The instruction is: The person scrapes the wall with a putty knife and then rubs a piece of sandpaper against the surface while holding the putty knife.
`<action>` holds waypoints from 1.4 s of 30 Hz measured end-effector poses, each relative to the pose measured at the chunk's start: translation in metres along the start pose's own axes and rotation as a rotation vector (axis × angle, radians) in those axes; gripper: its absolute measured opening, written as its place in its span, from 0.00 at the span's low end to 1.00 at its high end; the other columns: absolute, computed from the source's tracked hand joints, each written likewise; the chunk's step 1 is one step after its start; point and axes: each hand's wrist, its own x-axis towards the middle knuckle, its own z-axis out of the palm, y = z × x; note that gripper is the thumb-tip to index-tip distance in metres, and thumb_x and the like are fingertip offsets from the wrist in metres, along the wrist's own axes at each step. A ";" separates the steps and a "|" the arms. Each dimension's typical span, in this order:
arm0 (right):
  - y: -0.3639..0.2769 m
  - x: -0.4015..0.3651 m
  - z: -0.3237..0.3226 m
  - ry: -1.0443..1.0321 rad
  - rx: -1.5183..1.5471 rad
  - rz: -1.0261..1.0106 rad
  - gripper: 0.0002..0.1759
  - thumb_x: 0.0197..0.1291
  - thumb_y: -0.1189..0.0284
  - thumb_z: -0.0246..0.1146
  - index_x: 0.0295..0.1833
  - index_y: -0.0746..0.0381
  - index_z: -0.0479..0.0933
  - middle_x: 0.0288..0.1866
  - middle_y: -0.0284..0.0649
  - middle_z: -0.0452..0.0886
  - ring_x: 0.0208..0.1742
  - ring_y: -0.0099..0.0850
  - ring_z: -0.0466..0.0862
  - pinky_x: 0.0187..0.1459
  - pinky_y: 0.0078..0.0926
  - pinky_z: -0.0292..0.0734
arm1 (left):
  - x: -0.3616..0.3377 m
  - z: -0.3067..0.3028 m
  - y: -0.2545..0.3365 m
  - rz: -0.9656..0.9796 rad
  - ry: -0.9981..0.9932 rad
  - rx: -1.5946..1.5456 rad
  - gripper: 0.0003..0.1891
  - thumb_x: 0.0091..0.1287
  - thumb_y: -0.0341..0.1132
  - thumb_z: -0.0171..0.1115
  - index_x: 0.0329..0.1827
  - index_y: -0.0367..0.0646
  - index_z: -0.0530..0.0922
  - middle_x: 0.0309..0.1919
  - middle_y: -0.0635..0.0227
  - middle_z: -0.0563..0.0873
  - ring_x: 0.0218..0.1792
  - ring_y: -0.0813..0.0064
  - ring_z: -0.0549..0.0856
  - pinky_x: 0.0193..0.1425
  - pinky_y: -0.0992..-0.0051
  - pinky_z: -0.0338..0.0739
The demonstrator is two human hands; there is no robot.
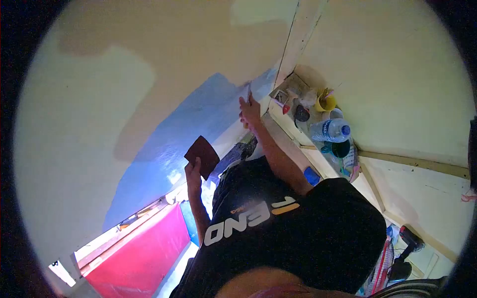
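I see the right hand point(250, 111) gripping a slim, pale tool point(249, 90) at the right-hand edge of the bluish-lit wall point(166, 136), the left hand point(194, 171) gripping a dark-brown, four-sided sheet point(202, 155), and a clear plastic bottle point(329, 130) on the cream-edged shelf point(296, 130).

From my remote seat I count one left hand point(193, 173), one right hand point(251, 111), one brown sheet point(202, 156), one thin tool point(249, 89), one clear bottle point(324, 130), one yellow cup point(325, 105), one black shirt point(318, 233).
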 end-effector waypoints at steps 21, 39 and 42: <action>0.017 -0.009 0.015 0.049 -0.373 -0.201 0.43 0.68 0.60 0.65 0.82 0.51 0.51 0.16 0.37 0.73 0.11 0.29 0.71 0.13 0.32 0.70 | 0.014 -0.004 -0.006 0.010 0.016 -0.052 0.17 0.77 0.43 0.58 0.49 0.35 0.83 0.40 0.71 0.86 0.42 0.80 0.80 0.50 0.72 0.74; -0.035 -0.066 -0.086 -0.796 -0.731 0.285 0.20 0.67 0.58 0.65 0.30 0.64 0.81 0.18 0.36 0.78 0.18 0.25 0.77 0.21 0.25 0.72 | 0.049 0.061 0.035 0.029 -0.308 0.204 0.23 0.76 0.48 0.57 0.38 0.31 0.79 0.30 0.74 0.79 0.35 0.80 0.70 0.40 0.70 0.70; -0.024 -0.040 -0.106 -0.683 -0.527 0.254 0.19 0.69 0.58 0.65 0.33 0.63 0.82 0.21 0.35 0.78 0.19 0.24 0.77 0.22 0.24 0.71 | 0.049 0.057 0.042 0.009 -0.251 0.193 0.23 0.75 0.48 0.58 0.39 0.31 0.79 0.28 0.76 0.79 0.32 0.81 0.71 0.38 0.70 0.70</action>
